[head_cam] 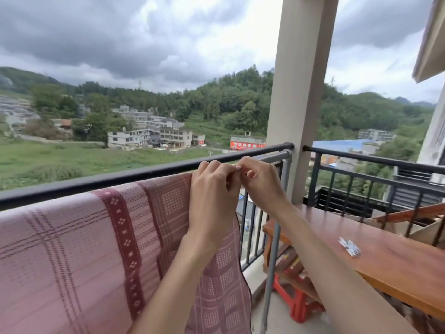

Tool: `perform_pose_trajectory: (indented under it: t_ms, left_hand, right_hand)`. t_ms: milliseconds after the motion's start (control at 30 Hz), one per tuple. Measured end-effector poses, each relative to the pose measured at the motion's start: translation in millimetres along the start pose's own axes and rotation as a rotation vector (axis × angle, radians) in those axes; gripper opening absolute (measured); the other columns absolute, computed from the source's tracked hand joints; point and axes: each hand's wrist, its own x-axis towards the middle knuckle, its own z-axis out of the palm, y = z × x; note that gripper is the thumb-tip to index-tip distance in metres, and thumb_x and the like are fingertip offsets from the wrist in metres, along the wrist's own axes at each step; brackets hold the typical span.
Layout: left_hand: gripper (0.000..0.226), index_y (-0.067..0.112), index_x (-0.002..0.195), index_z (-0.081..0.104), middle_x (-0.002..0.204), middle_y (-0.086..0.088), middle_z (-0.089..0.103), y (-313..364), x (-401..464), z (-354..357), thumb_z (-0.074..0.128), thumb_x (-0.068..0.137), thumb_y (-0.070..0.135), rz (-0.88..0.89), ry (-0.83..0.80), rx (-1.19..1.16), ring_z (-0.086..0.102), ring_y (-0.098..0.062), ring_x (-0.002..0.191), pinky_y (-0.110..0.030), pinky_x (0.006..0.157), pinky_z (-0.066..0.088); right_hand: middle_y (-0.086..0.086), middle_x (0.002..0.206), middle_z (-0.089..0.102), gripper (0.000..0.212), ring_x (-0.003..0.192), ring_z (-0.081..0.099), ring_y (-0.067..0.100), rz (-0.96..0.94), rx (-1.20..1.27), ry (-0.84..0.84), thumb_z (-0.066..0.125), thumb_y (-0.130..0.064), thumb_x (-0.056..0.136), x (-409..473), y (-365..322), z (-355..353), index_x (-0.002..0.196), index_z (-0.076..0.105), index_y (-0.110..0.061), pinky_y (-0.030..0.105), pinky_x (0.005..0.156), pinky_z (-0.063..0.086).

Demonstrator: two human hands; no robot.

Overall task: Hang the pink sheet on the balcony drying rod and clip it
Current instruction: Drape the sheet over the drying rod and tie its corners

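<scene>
2 hands (237,174) meeting at the right end of the pink sheet (72,249), already draped over the grey drying rod (277,156) just inside the black balcony railing (96,183). left hand (212,189) with fingers curled over the top edge of the cloth, seemingly pinning it to the rod. right hand (261,182) with fingertips (238,168) pinched narrow against the left hand's, closed on something small; a clip perhaps, but too hidden to tell. no clip visible on the sheet anywhere in view, so clipping judged not yet done at this corner.

risks from here, as judgement only:
- clip biting cloth alone and missing the rod, given the hidden working spot; sheet then free to slide.
- right edge of the sheet hanging loose beside the railing bars, with heavy grey cloud beyond; a gust able to lift that corner once the left hand lets go early.
- small item slipping from the pinch and falling through the bars, well out of reach.
- uneven drape pulling the sheet along the smooth rod toward its heavier side if only 1 end gets fixed.

spare pale clips (350,247) lying on the wooden table (397,268) to the right, well apart from both hands, so any replacement means releasing the cloth. red stool (296,302) under the table, clear of the work
</scene>
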Motion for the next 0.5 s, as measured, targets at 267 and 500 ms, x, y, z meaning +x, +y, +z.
perform_pose_trajectory:
  t_ms: [267,500]
  left_hand:
    - [0.015,0.008,0.096,0.071,0.09,-0.006,0.069,25,40,84,0.061,0.086,0.011,-0.079,-0.056,-0.046,0.059,-0.021,0.088,-0.027,0.081,0.043]
    - [0.016,0.01,0.098,0.071,0.091,0.0,0.068,21,69,164,0.063,0.085,0.014,-0.131,-0.027,-0.109,0.06,-0.016,0.088,-0.03,0.084,0.048]
  right_hand:
    - [-0.005,0.061,0.054,0.018,0.06,0.047,0.007,-0.039,0.055,-0.059,0.057,-0.017,0.083,37,90,-40,0.072,0.062,-0.003,0.026,0.057,0.039]
    - [-0.014,0.06,0.054,0.014,0.056,0.05,0.0,-0.035,0.091,-0.045,0.061,-0.01,0.086,74,170,-60,0.074,0.064,-0.005,0.015,0.056,0.039]
